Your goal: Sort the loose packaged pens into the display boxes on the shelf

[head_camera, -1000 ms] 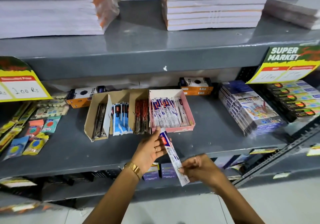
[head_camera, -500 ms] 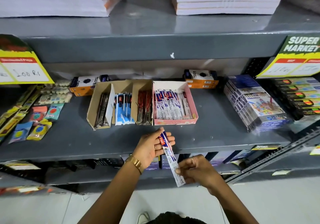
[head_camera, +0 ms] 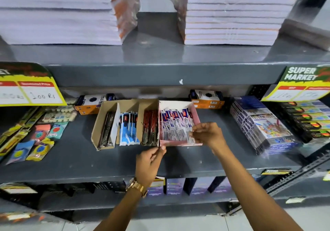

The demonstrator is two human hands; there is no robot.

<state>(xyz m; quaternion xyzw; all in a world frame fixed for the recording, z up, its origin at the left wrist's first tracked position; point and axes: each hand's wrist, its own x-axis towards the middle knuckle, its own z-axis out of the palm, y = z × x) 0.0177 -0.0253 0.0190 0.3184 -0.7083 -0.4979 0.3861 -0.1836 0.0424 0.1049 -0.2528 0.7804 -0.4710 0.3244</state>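
Right hand (head_camera: 205, 134) on packaged pens (head_camera: 175, 125) in pink box (head_camera: 195, 113).

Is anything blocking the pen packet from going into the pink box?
Nothing visible does. The right hand already has the pen packet at the open top of the pink box, over the matching packets inside. The left hand sits by the box's front corner, out of the way.

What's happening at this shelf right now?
A person is stocking pens on a grey metal shelf. The right hand lays a white-and-blue packaged pen into the pink cardboard display box, among matching packs. The left hand pinches that box's front left corner. The brown divided cardboard box beside it holds other pens.
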